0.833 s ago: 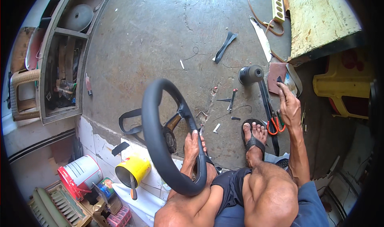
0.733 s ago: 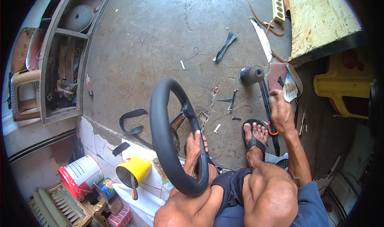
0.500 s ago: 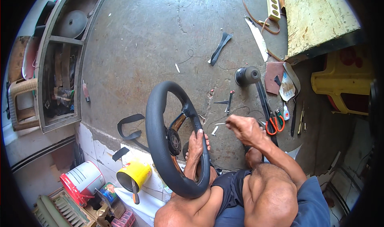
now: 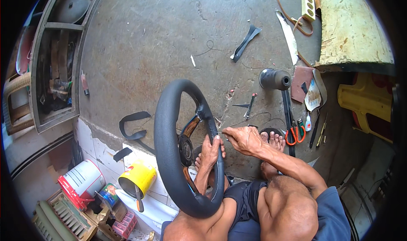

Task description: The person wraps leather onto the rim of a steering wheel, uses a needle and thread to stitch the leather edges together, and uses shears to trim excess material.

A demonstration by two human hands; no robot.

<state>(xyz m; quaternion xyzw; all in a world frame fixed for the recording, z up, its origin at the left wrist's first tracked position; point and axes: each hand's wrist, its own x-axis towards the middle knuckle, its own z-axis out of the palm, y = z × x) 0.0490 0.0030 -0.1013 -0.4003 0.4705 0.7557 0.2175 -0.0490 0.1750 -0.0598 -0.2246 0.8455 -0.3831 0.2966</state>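
Note:
A black leather-covered steering wheel with wood-look spokes stands tilted across my lap. My left hand is wrapped round the right side of its rim, thumb up along a seam. Just right of that thumb, my right hand is closed in a pinch on a thin needle, whose tip comes up to the rim's seam. Light stitching runs along the rim's lower right part. Whether the needle has entered the leather is too small to tell.
Orange-handled scissors, a glue bottle and a black spool-like cylinder are on the floor at right. Black strips lie further off. To the left stand a yellow tin, a white bucket and a shelf.
My right hand has come left and down with the needle, from out over the floor to the rim beside my left thumb. The left hand keeps its grip. The view has shifted slightly.

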